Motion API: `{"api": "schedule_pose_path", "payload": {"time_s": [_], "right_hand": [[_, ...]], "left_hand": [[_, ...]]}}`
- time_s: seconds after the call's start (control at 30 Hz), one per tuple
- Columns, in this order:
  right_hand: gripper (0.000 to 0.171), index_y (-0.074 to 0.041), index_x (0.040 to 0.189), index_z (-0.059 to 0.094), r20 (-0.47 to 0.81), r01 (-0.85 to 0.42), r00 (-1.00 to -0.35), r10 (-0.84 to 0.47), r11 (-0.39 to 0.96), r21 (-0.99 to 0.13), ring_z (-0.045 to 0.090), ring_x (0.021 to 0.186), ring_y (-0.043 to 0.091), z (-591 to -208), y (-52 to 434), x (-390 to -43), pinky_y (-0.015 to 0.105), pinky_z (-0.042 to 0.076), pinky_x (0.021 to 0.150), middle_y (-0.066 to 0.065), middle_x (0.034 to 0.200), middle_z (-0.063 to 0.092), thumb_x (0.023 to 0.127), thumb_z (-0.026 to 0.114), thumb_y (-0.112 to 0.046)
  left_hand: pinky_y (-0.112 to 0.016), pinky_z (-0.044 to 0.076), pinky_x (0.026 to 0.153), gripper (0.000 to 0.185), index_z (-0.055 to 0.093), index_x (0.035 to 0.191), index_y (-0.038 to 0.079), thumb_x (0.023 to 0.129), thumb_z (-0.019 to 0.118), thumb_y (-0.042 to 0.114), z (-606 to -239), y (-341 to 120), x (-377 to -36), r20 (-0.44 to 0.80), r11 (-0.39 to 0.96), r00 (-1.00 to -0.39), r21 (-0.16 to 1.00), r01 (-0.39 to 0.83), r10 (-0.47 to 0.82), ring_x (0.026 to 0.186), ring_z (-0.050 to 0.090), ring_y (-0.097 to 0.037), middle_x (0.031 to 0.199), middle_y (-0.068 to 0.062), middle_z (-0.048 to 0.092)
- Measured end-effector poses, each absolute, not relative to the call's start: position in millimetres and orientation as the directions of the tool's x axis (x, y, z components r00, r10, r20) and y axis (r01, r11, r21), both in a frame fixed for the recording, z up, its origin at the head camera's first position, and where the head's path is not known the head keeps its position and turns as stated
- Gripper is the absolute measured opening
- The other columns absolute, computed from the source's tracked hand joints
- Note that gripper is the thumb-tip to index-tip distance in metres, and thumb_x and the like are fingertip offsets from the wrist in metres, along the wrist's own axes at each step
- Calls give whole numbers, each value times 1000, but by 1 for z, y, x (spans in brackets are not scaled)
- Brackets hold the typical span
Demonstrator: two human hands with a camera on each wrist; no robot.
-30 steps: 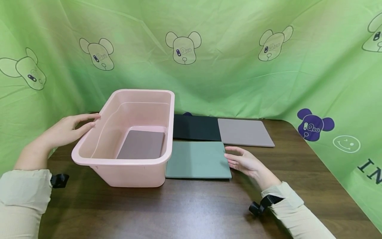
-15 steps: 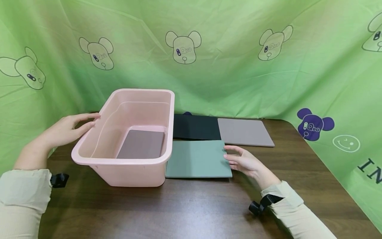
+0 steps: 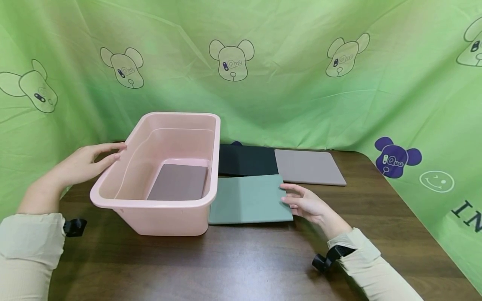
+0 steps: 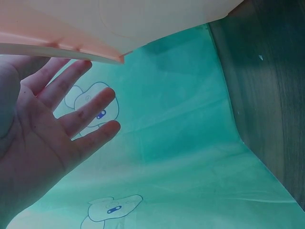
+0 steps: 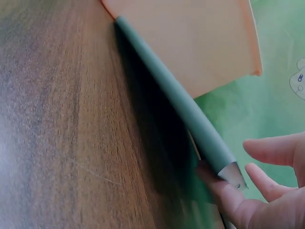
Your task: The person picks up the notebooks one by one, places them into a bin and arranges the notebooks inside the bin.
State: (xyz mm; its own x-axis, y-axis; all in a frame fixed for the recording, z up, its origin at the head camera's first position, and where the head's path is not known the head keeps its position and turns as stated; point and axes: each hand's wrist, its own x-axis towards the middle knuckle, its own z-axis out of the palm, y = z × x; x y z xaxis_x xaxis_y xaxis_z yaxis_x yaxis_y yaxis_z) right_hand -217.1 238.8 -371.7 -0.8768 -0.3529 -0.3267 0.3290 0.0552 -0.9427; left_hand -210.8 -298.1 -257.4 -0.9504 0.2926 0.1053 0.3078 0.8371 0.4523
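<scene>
A: What is at the right hand (image 3: 306, 205)?

B: A green notebook (image 3: 246, 200), its right edge tilted up off the brown wood-grain table (image 3: 241, 267), its left end low against the foot of a pink bin (image 3: 150, 204). The right hand's grip is around the raised edge: one digit runs beneath, others are on the cover side, with a gap over the near corner in the right wrist view. How firmly it pinches, I cannot tell.

A: And the left hand (image 3: 92, 163)?

B: At the bin's left rim, fingers spread apart and mostly straight, some tips meeting the rim. The left grip is not closed.

A: Inside the bin?

B: A gray-brown notebook (image 3: 178, 182), lying on the floor of it.

A: Behind the green one?

B: A black notebook (image 3: 248, 161), partly hidden by the bin, and just to its right a pale lilac-gray notebook (image 3: 310, 167), both flat on the table.

A: The setting?

B: A green curtain (image 3: 278, 104) printed with outlined bear heads; a black device (image 3: 333, 256) is strapped at the right wrist, over a pale sleeve (image 3: 376, 271).
</scene>
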Motion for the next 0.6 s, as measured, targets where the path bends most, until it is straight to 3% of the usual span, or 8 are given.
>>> {"api": "schedule_pose_path", "payload": {"time_s": [0.3,0.6], "right_hand": [[46,-13,133,45,-326,304,-885,-331,117,-945,53,72,2,-371,239,-217,20,48,75,-7,86,54,90,58,-4],[45,-24,130,51,-322,300,-873,-366,119,-947,38,56,0,-373,245,-219,17,39,60,-14,83,55,89,62,-12]], "left_hand": [[-61,39,89,45,45,139,10,98,45,29,-259,-299,-211,126,834,-948,450,318,293,119,46,-45,135,-27,49],[-60,39,89,44,46,138,10,98,45,29,-260,-299,-211,133,830,-946,455,323,296,120,46,-45,134,-27,49]]}}
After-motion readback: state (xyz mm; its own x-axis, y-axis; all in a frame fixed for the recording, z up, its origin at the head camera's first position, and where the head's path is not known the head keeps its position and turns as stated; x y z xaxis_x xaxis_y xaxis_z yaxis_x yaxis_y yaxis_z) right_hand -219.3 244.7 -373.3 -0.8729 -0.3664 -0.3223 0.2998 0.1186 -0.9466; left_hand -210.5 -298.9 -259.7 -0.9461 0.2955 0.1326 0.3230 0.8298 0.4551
